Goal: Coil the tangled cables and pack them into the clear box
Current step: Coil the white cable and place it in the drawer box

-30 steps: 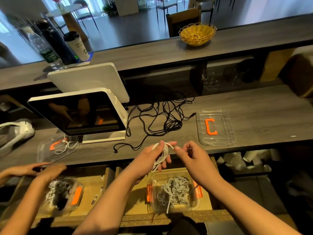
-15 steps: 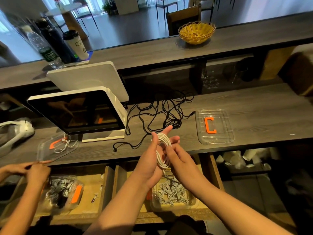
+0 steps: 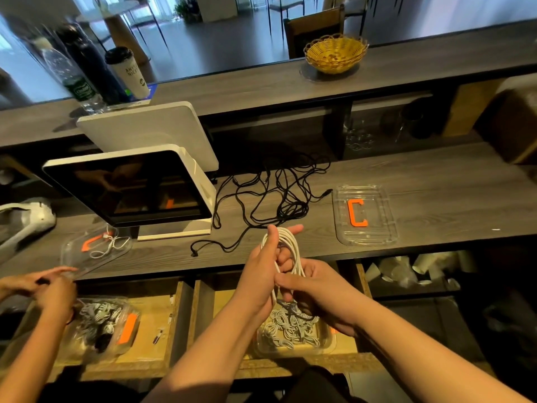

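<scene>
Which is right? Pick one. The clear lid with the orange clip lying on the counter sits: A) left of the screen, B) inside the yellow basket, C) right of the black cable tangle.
C: the clear lid lies on the counter, just right of the black cable tangle.

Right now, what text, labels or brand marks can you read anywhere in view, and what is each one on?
Paper cup: dark print down its side, too blurred to read.
Water bottle: green label with white lettering, too small to read.
Lid on the counter: an orange C-shaped piece, a clip rather than print.
Nothing else carries readable text.
</scene>
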Available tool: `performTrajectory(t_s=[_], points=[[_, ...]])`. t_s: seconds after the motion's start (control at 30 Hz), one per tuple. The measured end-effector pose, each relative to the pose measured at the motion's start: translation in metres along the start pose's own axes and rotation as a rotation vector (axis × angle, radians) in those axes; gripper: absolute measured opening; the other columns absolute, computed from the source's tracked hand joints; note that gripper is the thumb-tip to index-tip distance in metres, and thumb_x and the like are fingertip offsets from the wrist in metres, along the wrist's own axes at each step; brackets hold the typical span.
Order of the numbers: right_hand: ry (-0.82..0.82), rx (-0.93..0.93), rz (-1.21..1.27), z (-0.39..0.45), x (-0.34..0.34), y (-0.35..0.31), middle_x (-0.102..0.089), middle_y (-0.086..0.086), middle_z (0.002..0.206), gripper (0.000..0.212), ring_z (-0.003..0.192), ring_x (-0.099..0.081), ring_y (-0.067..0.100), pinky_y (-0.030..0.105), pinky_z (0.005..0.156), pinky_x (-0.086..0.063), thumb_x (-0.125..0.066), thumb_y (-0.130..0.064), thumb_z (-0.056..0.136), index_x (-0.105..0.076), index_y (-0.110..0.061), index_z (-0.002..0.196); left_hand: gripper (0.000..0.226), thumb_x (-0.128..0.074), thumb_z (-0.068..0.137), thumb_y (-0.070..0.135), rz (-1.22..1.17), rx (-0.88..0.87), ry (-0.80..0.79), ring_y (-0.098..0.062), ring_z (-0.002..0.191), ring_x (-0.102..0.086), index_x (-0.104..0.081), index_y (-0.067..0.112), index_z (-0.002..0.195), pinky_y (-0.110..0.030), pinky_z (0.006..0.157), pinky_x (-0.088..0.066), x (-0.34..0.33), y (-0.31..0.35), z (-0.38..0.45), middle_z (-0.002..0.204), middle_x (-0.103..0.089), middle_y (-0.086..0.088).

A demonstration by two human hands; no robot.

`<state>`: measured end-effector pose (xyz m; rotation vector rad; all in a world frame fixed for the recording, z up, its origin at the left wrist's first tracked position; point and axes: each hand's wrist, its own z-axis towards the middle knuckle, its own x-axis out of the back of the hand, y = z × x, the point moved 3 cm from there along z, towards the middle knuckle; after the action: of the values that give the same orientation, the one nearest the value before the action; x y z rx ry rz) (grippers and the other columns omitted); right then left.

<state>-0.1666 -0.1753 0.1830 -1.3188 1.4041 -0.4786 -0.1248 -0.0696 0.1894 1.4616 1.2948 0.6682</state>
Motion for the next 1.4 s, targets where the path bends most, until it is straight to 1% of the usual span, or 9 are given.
performTrajectory(t_s=[0.1, 0.3, 0.63, 0.8, 0.93, 1.07, 1.2, 1.33, 1.4], points=[[0.011, -0.039, 0.073, -0.002, -0.005, -0.003, -0.057, 0.008, 0.067, 0.019, 0.043, -0.052, 0.003, 0.012, 0.044, -0.04, -0.062, -0.022, 0.095, -0.061, -0.007, 0.083, 0.051, -0.034, 0.096, 0.063, 0.046, -0.032, 0.036, -0.024, 0.07, -0.04, -0.074, 0.036, 0.113, -0.023, 0.046, -0.036, -0.003, 0.0, -0.001, 0.084, -0.042, -0.009], [-0.01, -0.111, 0.127, -0.001, 0.0, 0.004, -0.042, -0.002, 0.055, 0.02, 0.044, -0.029, 0.008, 0.02, 0.044, -0.022, -0.068, -0.028, 0.091, -0.058, -0.011, 0.096, 0.047, -0.038, 0.099, 0.054, 0.087, -0.045, 0.043, -0.015, 0.068, -0.045, -0.077, 0.029, 0.106, -0.028, 0.076, -0.045, -0.003, 0.004, -0.002, 0.065, -0.044, 0.003], [0.097, -0.072, -0.015, -0.002, 0.006, 0.002, -0.059, 0.006, 0.067, 0.003, 0.052, -0.04, 0.013, 0.024, 0.049, -0.03, -0.067, -0.014, 0.089, -0.066, -0.012, 0.087, 0.034, -0.067, 0.078, 0.027, -0.338, 0.109, 0.063, -0.011, 0.055, -0.035, -0.079, 0.008, 0.104, -0.021, 0.052, -0.041, -0.001, 0.0, 0.004, 0.047, -0.025, 0.005], [0.062, -0.092, -0.384, -0.001, 0.012, -0.008, -0.06, 0.001, 0.06, 0.003, 0.049, -0.046, 0.006, 0.016, 0.048, -0.037, -0.067, -0.007, 0.084, -0.069, -0.006, 0.082, 0.039, -0.064, 0.088, 0.044, 0.032, 0.077, 0.084, -0.016, 0.049, -0.035, -0.078, 0.009, 0.097, -0.03, 0.055, -0.033, 0.014, -0.001, 0.007, 0.041, -0.033, 0.005], [0.024, -0.087, -0.543, -0.003, 0.016, -0.008, -0.063, 0.0, 0.066, 0.006, 0.056, -0.057, 0.006, 0.017, 0.056, -0.046, -0.071, -0.008, 0.081, -0.068, -0.004, 0.084, 0.025, -0.052, 0.094, 0.011, 0.19, 0.055, 0.109, -0.015, 0.041, -0.04, -0.072, 0.0, 0.086, -0.03, 0.053, -0.032, 0.011, 0.0, 0.004, 0.039, -0.044, 0.005], [0.026, -0.072, -0.587, -0.008, 0.02, -0.001, -0.062, 0.003, 0.071, 0.007, 0.069, -0.061, 0.015, 0.03, 0.069, -0.051, -0.072, -0.01, 0.078, -0.064, -0.012, 0.079, 0.033, -0.042, 0.095, 0.006, 0.287, -0.009, 0.156, -0.014, 0.039, -0.039, -0.073, 0.012, 0.086, -0.028, 0.047, -0.032, 0.006, -0.008, 0.004, 0.045, -0.042, 0.002], [0.037, -0.087, -0.549, -0.011, 0.027, -0.005, -0.057, 0.0, 0.064, 0.006, 0.055, -0.054, 0.005, 0.016, 0.055, -0.045, -0.067, -0.004, 0.083, -0.063, -0.007, 0.08, 0.023, -0.047, 0.104, 0.022, 0.326, -0.136, 0.204, -0.009, 0.053, -0.044, -0.069, 0.024, 0.099, -0.024, 0.048, -0.036, -0.002, -0.02, 0.004, 0.064, -0.05, 0.006], [0.016, -0.141, -0.6, -0.012, 0.032, -0.008, -0.053, -0.002, 0.063, 0.008, 0.046, -0.045, 0.001, 0.014, 0.047, -0.037, -0.065, -0.005, 0.085, -0.061, -0.01, 0.08, 0.032, -0.045, 0.102, 0.018, 0.514, -0.141, 0.161, -0.008, 0.072, -0.058, -0.071, 0.02, 0.083, -0.022, 0.067, -0.045, -0.002, -0.027, 0.007, 0.077, -0.066, 0.005], [0.01, -0.173, -0.605, -0.012, 0.034, -0.002, -0.055, 0.0, 0.067, 0.007, 0.049, -0.047, 0.003, 0.015, 0.048, -0.038, -0.066, -0.007, 0.084, -0.06, -0.01, 0.081, 0.034, -0.046, 0.099, 0.012, 0.576, -0.122, 0.146, -0.01, 0.069, -0.057, -0.07, 0.017, 0.075, -0.028, 0.066, -0.043, 0.0, -0.029, 0.01, 0.077, -0.067, -0.002]])
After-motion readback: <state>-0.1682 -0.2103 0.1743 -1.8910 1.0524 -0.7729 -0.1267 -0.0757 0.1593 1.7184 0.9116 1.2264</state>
